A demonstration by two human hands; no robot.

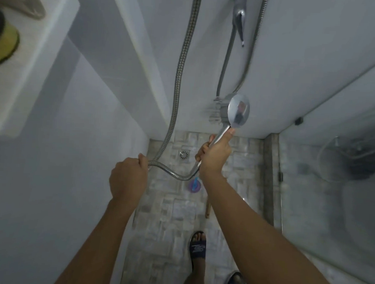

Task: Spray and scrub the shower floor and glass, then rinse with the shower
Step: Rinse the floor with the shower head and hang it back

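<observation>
My right hand (214, 154) grips the handle of the chrome shower head (238, 111), whose round back faces me, held up in front of the white back wall. My left hand (128, 177) is closed around the ribbed metal hose (179, 75) where it bends low over the floor. The hose runs up the wall out of view. The shower floor (167, 206) is grey-beige stone tile with a small round drain (184, 154) near the back wall. The glass panel (334, 172) stands on the right and looks hazy. No water spray can be seen.
A chrome mixer lever (240, 20) and slide rail (226, 60) are fixed on the back wall. A purple and blue object (194, 185) lies on the floor under my right wrist. A white ledge (32, 51) at upper left holds a yellow-and-dark item (2, 47). My sandalled feet (197, 248) stand near the bottom.
</observation>
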